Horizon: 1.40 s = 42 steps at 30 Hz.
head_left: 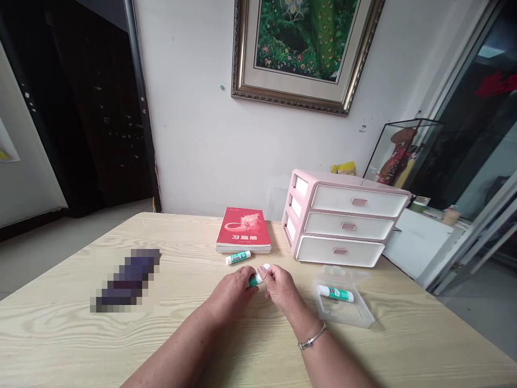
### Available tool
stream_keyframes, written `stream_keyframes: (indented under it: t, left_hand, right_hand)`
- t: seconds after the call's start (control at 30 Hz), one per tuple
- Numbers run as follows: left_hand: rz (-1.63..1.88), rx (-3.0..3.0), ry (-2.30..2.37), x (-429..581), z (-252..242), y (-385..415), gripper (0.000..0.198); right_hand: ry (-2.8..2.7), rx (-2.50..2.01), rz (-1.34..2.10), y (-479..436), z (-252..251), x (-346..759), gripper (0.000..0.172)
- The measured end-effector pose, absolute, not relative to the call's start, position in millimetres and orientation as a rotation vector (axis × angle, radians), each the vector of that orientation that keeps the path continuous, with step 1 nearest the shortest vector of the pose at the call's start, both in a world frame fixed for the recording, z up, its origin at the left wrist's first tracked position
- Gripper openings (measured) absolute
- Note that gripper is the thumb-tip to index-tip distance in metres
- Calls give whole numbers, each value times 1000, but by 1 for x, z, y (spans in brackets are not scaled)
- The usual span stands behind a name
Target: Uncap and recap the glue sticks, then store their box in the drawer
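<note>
Wood-grain desk (60, 337) beneath; left hand (233, 290) and right hand (279, 289) curl around one glue stick (253, 281) — partly hiding it. At right, a clear box (347, 319) holds another glue stick (336, 293); beyond, a third glue stick (238, 257), red book (243, 226), pink drawer unit (347, 226) — then a framed picture (301, 48).

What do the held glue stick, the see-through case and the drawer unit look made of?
Glue stick: probably plastic, judging by its smooth white surface, though partly covered.
See-through case: likely hazy plastic; the tabletop shows through it.
Drawer unit: probably satin-finished plastic, judging by rounded pink edges and even white fronts.
</note>
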<state>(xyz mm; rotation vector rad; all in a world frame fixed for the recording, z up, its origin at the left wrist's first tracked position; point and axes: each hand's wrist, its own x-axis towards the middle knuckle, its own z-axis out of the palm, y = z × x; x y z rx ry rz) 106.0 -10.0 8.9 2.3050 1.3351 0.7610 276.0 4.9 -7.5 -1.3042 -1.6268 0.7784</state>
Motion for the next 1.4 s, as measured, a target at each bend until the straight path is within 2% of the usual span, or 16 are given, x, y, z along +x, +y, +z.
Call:
stream_keyframes:
  t: [0.13, 0.23, 0.33, 0.43, 0.7, 0.97, 1.17, 1.4]
  left_hand:
    - [877, 2104, 1260, 105, 10, -9, 18]
    - [984, 1861, 1247, 102, 19, -9, 11]
    - [1052, 1592, 1149, 97, 28, -10, 42]
    - [1099, 1437, 1117, 93, 31, -10, 54]
    - [1218, 1149, 979, 91, 21, -3, 48]
    - [1294, 1136, 925, 98, 20, -8, 43]
    - [1181, 1295, 915, 107, 28, -17, 53]
    - [1053, 1417, 723, 109, 24, -27, 62]
  right_hand:
    - [-1589, -1201, 888, 0, -3, 274, 49]
    - [-1518, -1169, 945, -2, 0, 275, 51]
    - [-1501, -1178, 915, -1, 2, 276, 52]
    - [-1534, -1177, 885, -1, 2, 277, 51]
    - [-1533, -1193, 890, -2, 1, 276, 52]
    - [-1553, -1176, 874, -5, 3, 276, 48]
    - [-1646, -991, 759, -17, 7, 266, 37]
    - [-1674, -982, 608, -34, 1, 242, 33]
